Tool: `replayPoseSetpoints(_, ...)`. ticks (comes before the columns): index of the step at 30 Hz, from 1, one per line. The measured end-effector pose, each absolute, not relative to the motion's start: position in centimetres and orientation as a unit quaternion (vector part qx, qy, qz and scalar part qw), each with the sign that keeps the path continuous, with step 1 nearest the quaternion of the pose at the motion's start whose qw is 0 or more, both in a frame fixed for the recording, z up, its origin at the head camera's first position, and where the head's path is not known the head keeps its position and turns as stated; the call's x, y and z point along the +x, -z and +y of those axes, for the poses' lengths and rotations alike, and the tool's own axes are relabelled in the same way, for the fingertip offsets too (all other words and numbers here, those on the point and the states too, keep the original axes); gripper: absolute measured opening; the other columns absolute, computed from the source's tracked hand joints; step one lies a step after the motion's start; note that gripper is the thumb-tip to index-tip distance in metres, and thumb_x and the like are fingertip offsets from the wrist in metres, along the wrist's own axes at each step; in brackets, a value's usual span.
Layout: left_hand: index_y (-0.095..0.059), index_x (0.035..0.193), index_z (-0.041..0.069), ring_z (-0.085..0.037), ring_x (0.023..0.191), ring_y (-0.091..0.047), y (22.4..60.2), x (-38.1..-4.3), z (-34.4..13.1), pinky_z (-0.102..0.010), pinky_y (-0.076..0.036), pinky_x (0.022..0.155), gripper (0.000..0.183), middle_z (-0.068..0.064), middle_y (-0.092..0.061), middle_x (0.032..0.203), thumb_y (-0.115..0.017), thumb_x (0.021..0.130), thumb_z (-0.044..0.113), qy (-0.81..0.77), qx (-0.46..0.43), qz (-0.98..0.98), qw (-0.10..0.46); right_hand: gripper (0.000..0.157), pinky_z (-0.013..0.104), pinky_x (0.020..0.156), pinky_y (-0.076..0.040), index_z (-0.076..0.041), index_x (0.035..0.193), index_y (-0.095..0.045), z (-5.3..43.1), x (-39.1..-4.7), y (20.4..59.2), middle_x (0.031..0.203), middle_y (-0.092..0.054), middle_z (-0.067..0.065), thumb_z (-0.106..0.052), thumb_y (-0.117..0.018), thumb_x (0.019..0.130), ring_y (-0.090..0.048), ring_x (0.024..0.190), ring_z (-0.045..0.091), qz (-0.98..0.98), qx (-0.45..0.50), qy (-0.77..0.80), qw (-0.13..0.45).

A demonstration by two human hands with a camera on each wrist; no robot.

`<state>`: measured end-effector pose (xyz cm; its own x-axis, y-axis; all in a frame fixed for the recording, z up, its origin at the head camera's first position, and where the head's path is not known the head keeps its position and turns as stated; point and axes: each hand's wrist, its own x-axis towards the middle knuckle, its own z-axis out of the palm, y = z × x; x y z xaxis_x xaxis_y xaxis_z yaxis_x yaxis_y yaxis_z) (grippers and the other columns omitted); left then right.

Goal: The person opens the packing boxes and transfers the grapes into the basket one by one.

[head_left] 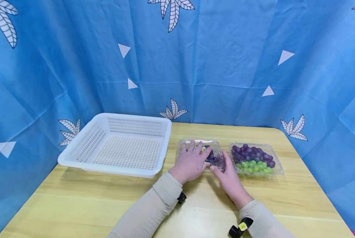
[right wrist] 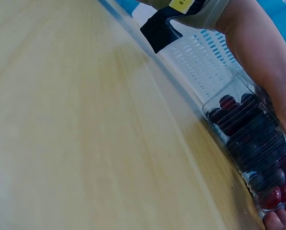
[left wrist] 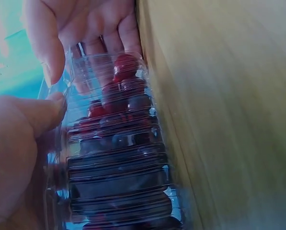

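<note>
A clear plastic clamshell box (head_left: 215,145) with dark grapes inside lies on the table in front of the person. Over its lid the left hand (head_left: 192,163) is laid palm down with spread, mostly straight fingers, hiding much of the left part. The right hand (head_left: 229,177) holds the box's right end, thumb at the front edge and fingers at the far side. In the left wrist view, red and dark grapes (left wrist: 126,67) show through the ribbed side, and both thumbs meet near the upper rim. The right wrist view shows the left hand (right wrist: 268,62) above the box.
Right of the hands stands a second clear box (head_left: 279,167) with purple grapes (head_left: 251,153) and green grapes (head_left: 254,167). A white slotted plastic basket (head_left: 106,168) stands on the left of the wooden table (head_left: 76,205). Blue patterned curtain (head_left: 225,49) encloses the back and sides.
</note>
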<state>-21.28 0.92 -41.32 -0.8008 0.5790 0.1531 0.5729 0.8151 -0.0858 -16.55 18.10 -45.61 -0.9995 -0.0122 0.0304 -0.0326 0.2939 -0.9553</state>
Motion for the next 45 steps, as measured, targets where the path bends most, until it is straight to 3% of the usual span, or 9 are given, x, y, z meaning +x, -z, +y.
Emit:
replayPoseSetpoints(8, -0.035, 0.145, 0.03, -0.042, 0.132, -0.03, 41.2, -21.3, 1.3, -0.063, -0.021, 0.103, 0.053, -0.01, -0.035, 0.147, -0.029, 0.097, 0.053, -0.007, -0.304, -0.947, 0.104, 0.086, 0.055, 0.108, -0.016, -0.02, 0.152, -0.004, 18.3, -16.9, 45.7, 0.154, -0.01, 0.014, -0.044, -0.058, 0.09, -0.017, 0.138, 0.034, -0.826, 0.014, -0.563, 0.018)
replayPoseSetpoints(13, -0.036, 0.145, 0.03, -0.043, 0.131, -0.03, 41.0, -21.2, 1.2, -0.063, -0.022, 0.103, 0.052, -0.011, -0.034, 0.148, -0.029, 0.098, 0.051, 0.002, -0.307, -0.947, 0.09, 0.074, 0.055, 0.11, -0.012, -0.018, 0.152, -0.003, 18.2, -16.9, 45.6, 0.155, -0.006, 0.012, -0.031, -0.05, 0.097, -0.012, 0.139, 0.033, -0.816, 0.01, -0.578, 0.002)
replayPoseSetpoints(16, -0.037, 0.144, 0.03, -0.042, 0.131, -0.033, 40.8, -21.3, 1.0, -0.062, -0.023, 0.103, 0.05, -0.008, -0.037, 0.146, -0.029, 0.099, 0.049, 0.022, -0.309, -0.947, 0.088, 0.059, 0.053, 0.11, -0.016, -0.016, 0.151, -0.01, 18.2, -17.0, 45.5, 0.153, -0.015, 0.015, -0.016, -0.039, 0.099, -0.018, 0.138, 0.032, -0.783, 0.006, -0.621, 0.009)
replayPoseSetpoints(20, -0.039, 0.143, 0.03, -0.04, 0.13, -0.035, 40.5, -21.4, 0.7, -0.061, -0.025, 0.103, 0.05, -0.005, -0.04, 0.145, -0.027, 0.099, 0.05, 0.038, -0.312, -0.945, 0.091, 0.051, 0.048, 0.107, -0.026, -0.015, 0.147, -0.019, 18.4, -17.2, 45.4, 0.144, -0.031, 0.018, -0.005, -0.03, 0.097, -0.031, 0.131, 0.029, -0.742, 0.004, -0.67, 0.023)
replayPoseSetpoints(28, -0.035, 0.145, 0.029, -0.042, 0.132, -0.031, 40.8, -21.2, 0.8, -0.062, -0.021, 0.103, 0.055, -0.006, -0.036, 0.147, -0.03, 0.096, 0.054, 0.013, -0.308, -0.947, 0.094, 0.068, 0.046, 0.107, -0.026, -0.022, 0.151, -0.008, 18.2, -17.1, 45.7, 0.147, -0.03, 0.017, -0.012, -0.046, 0.096, -0.033, 0.132, 0.03, -0.792, -0.002, -0.61, 0.015)
replayPoseSetpoints(37, -0.031, 0.146, 0.032, -0.039, 0.136, -0.022, 40.1, -20.7, 0.4, -0.063, -0.017, 0.105, 0.068, -0.006, -0.03, 0.15, -0.046, 0.087, 0.062, -0.001, -0.298, -0.952, 0.074, 0.071, 0.051, 0.108, -0.021, -0.022, 0.152, -0.005, 18.2, -17.0, 45.9, 0.15, -0.023, 0.017, -0.007, -0.042, 0.093, -0.03, 0.133, 0.032, -0.802, 0.003, -0.597, 0.02)
replayPoseSetpoints(45, -0.034, 0.145, 0.032, -0.04, 0.137, -0.018, 39.4, -20.7, -0.5, -0.06, -0.008, 0.107, 0.07, -0.008, -0.025, 0.152, -0.058, 0.084, 0.057, 0.024, -0.274, -0.96, 0.057, 0.071, 0.055, 0.109, -0.013, -0.03, 0.151, -0.005, 18.2, -17.0, 45.6, 0.155, -0.009, 0.01, -0.012, -0.044, 0.094, -0.016, 0.138, 0.032, -0.822, 0.001, -0.569, 0.02)
